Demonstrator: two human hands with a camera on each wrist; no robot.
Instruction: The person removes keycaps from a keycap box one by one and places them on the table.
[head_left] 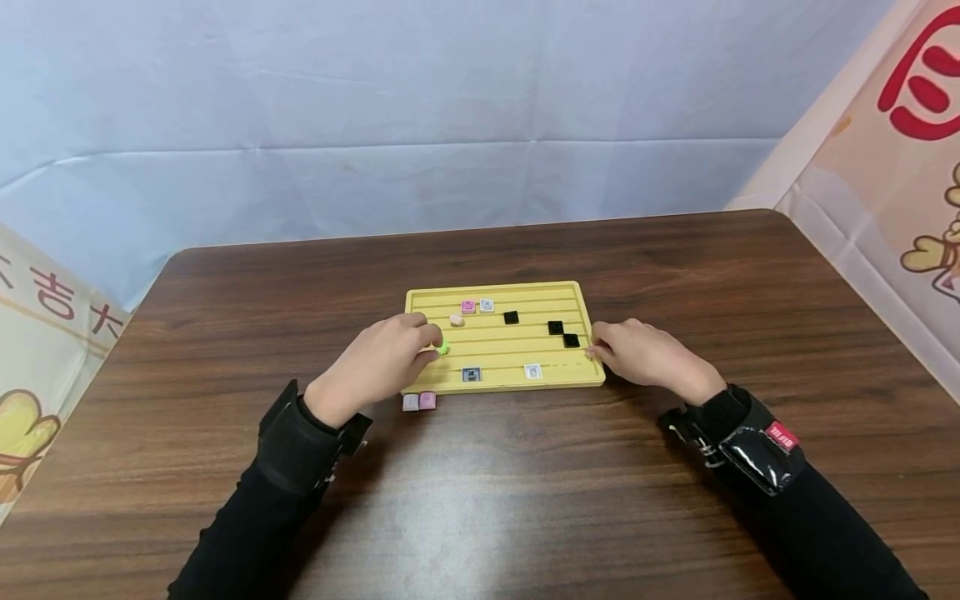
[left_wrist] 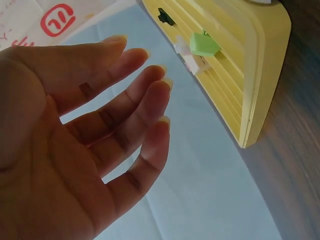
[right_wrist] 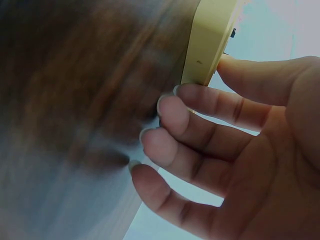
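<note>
A yellow ridged tray [head_left: 495, 340] lies on the table with several small tiles on it. Over its left end hovers my left hand [head_left: 386, 358], fingers loosely bent and holding nothing. Just beyond those fingertips sits a bright green tile [left_wrist: 204, 45], partly covered by the hand in the head view. A pale tile [left_wrist: 196, 63] is close by it. At the tray's right end, my right hand [head_left: 637, 354] pinches the edge, thumb on the rim and index finger [right_wrist: 210, 100] against the side. Its other fingers hang loosely curved beside the table surface.
Black tiles [head_left: 571, 341] stand toward the tray's right side, a pink tile [head_left: 468, 307] and a white tile [head_left: 487, 306] at the back. Near the front are a grey tile [head_left: 471, 375] and another white one. Two light tiles [head_left: 419, 402] lie on the wooden table [head_left: 480, 483] before the tray.
</note>
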